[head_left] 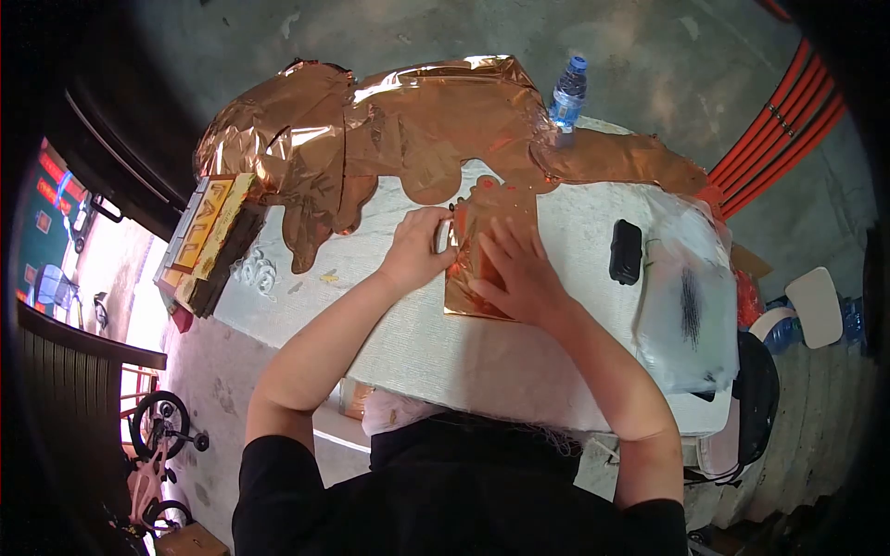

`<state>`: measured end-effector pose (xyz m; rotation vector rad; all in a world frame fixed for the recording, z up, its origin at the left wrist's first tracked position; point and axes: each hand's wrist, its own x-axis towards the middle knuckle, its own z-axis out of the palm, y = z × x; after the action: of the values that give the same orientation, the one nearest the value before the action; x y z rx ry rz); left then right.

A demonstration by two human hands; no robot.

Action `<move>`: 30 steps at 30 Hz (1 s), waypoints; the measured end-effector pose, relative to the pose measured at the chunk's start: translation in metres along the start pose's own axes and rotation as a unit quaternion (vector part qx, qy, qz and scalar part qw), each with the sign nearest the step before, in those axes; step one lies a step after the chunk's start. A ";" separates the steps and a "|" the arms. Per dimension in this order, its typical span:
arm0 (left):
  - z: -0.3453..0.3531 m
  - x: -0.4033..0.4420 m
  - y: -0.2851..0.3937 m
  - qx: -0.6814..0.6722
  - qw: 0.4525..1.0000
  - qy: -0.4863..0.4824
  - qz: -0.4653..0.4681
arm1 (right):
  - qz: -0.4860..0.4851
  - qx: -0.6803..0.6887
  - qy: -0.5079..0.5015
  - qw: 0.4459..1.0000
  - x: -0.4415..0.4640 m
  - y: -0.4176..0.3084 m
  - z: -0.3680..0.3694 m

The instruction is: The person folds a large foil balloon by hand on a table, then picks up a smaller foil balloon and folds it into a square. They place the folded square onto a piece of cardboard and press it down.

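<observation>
A flat copper-coloured foil piece lies on the white table in front of me. My right hand rests on it, palm down with the fingers spread. At the foil's left edge is my left hand, its thumb and fingertips on the edge; the thumb and forefinger are apart, and whether they pinch anything is too small to tell. Behind my hands a large sheet of the same shiny foil with rounded lobes stretches across the back of the table.
A water bottle stands at the back. A black case and clear plastic bags lie to the right. At the left are a box and white string. Red tubes rise beyond the table's right corner.
</observation>
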<state>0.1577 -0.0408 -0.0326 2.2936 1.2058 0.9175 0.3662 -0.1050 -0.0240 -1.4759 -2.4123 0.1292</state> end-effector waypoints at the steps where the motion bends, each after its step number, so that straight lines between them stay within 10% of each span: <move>1: 0.000 0.000 0.000 0.001 1.000 0.003 -0.008 | -0.027 0.012 0.025 0.999 0.002 0.000 0.005; 17: -0.025 0.008 -0.013 0.048 0.980 -0.110 0.160 | -0.025 0.002 -0.003 1.000 0.001 -0.004 0.013; 30: -0.012 0.023 -0.031 -0.031 0.990 -0.089 0.105 | -0.042 -0.013 0.001 0.999 0.002 -0.005 0.011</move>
<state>0.1416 -0.0042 -0.0343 2.4266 0.8621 0.7877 0.3581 -0.1049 -0.0327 -1.3814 -2.4792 0.0764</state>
